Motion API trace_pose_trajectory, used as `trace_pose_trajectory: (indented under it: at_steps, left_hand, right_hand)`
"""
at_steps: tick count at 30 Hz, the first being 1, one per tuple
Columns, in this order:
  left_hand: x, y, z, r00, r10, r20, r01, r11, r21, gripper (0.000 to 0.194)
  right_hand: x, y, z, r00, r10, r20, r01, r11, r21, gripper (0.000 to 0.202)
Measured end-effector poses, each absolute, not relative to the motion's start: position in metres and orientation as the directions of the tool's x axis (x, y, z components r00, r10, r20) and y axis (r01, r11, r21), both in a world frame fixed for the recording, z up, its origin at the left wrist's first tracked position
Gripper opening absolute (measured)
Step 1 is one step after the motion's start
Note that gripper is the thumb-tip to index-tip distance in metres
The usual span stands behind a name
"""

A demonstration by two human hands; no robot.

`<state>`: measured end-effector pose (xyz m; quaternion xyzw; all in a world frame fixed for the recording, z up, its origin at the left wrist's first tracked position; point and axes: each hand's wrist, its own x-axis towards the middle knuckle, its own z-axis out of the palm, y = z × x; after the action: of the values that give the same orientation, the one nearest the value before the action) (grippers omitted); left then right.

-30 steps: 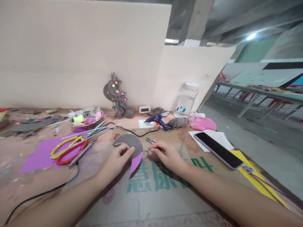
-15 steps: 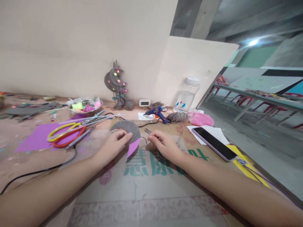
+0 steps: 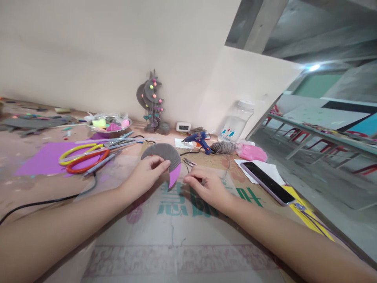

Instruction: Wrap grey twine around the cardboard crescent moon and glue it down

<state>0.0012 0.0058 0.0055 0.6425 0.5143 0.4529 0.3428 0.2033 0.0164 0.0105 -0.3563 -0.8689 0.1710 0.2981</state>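
Note:
A crescent shape (image 3: 160, 151), mostly covered in grey yarn with a bare purple tip at its lower right, is pinched between the thumb and fingers of my left hand (image 3: 150, 171). Just right of it, my right hand (image 3: 204, 182) has its thumb and forefinger pressed together on a thin strand of grey yarn (image 3: 187, 168). Small metal-tipped snips (image 3: 189, 162) lie beyond my right fingers. Behind them, a ball of grey yarn (image 3: 224, 147) rests beside a blue glue gun (image 3: 199, 140).
Scissors (image 3: 85, 154) lie on purple sheet (image 3: 44, 159) at left, near a bowl (image 3: 110, 127). A decorated grey crescent ornament (image 3: 150, 98), white timer (image 3: 183, 127) and bottle (image 3: 235, 122) stand by the wall. A phone (image 3: 268, 182) and pink item (image 3: 251, 151) are at right.
The view has shifted a little. My left hand has tilted the crescent, its purple tip now pointing more downward. The yarn between the hands hangs closer to the crescent.

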Motion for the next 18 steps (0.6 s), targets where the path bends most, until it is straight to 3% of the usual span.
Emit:
trace_pose_trajectory:
  at_steps: [4, 8, 18]
  left_hand:
    - [0.000, 0.004, 0.006, 0.069, 0.947, 0.315, 0.395, -0.315, 0.863, 0.029]
    - [0.002, 0.003, 0.009, 0.095, 0.946, 0.311, 0.458, -0.319, 0.829, 0.028]
    - [0.001, 0.003, 0.005, 0.172, 0.930, 0.326, 0.365, -0.367, 0.855, 0.031]
  right_hand:
    - [0.191, 0.010, 0.012, -0.494, 0.821, 0.286, 0.506, 0.540, -0.673, 0.020]
    - [0.187, 0.009, 0.014, -0.420, 0.886, 0.196, 0.466, 0.396, -0.791, 0.019]
    - [0.189, 0.015, 0.011, -0.431, 0.894, 0.123, 0.390, 0.308, -0.868, 0.018]
